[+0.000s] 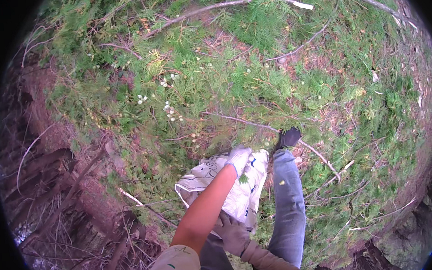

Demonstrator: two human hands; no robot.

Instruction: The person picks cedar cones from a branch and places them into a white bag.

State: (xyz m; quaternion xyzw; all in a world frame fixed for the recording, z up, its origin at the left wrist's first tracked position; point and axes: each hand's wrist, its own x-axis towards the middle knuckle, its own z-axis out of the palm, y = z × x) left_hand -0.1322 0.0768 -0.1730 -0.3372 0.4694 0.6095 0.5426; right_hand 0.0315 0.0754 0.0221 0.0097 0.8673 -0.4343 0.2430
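A white sack (pixel 257 177) with printed line drawings and blue marks lies between my legs, its rim spread towards the left. My left hand (pixel 239 158), in a white glove, is at the sack's far edge with its fingers curled. What those fingers hold, if anything, cannot be made out. Under my left forearm, my right hand (pixel 232 233) in a shaded glove grips the sack's near edge. A small green sprig (pixel 243 179) rests against the sack beside my left wrist. The inside of the sack is mostly hidden by my forearm.
Cut conifer branches with pale cones (pixel 169 110) cover the ground ahead. A long bare branch (pixel 208 10) arches across the far side, and a thinner stick (pixel 243 121) lies nearer. My shoe (pixel 289 137) stands among the foliage. Dark dead branches (pixel 67 192) crowd the left.
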